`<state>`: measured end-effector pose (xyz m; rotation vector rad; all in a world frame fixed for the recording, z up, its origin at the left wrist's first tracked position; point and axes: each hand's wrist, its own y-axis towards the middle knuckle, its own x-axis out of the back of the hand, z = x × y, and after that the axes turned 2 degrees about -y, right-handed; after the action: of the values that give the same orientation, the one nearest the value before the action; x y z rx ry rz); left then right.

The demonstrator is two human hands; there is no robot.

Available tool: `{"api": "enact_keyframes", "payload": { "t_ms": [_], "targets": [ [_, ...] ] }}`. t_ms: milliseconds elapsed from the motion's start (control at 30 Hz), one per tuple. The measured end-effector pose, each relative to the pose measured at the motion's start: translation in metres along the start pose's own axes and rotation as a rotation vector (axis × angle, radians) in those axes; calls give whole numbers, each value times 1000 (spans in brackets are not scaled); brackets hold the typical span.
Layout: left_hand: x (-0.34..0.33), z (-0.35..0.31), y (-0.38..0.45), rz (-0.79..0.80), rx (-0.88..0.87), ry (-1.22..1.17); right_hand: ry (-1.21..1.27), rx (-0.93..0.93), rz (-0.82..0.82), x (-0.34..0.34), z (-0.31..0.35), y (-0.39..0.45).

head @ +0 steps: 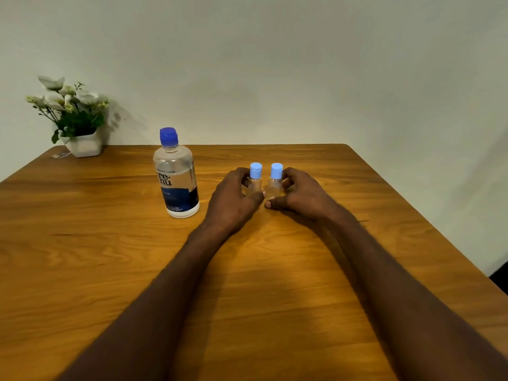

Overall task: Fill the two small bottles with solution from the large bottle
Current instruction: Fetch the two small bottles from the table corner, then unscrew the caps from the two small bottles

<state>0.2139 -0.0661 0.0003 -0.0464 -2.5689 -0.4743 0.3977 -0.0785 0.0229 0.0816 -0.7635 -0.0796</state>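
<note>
Wooden desk (82, 243) centre: left grip (233, 199) grasps left small bottle (255, 182), right grip (298, 195) grasps right small bottle (275, 184), both capped; large bottle (177, 177), reading "renu", stands just left; bare wood lower frame; flowerpot (83, 145) upper left
</note>
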Motion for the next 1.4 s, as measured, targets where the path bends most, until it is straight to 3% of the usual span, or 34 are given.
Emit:
{"api": "enact_keyframes", "payload": {
  "t_ms": [200,300,400,567,800,933,1167,1400],
  "targets": [
    [4,-1,-3,-30,-42,-110,71,-14,68,6,1,-1],
    [5,-3,-5,-79,-79,-139,67,128,82,14,-2,-7],
    [5,-3,-5,-131,-105,-173,81,336,-146,20,0,-11],
    [8,-12,-8,-260,-193,-282,233,522,-535,6,16,-18],
    [13,-12,-8,-295,-216,-304,112,683,-587,-15,35,-28],
    [20,-19,-11,-363,-225,-512,161,695,-623,-17,43,-36],
    [31,-35,-14,-198,-132,-947,98,722,-571,-35,54,-41],
    [35,-38,-15,69,55,-1342,337,615,-396,-33,59,-45]
  ]
}}
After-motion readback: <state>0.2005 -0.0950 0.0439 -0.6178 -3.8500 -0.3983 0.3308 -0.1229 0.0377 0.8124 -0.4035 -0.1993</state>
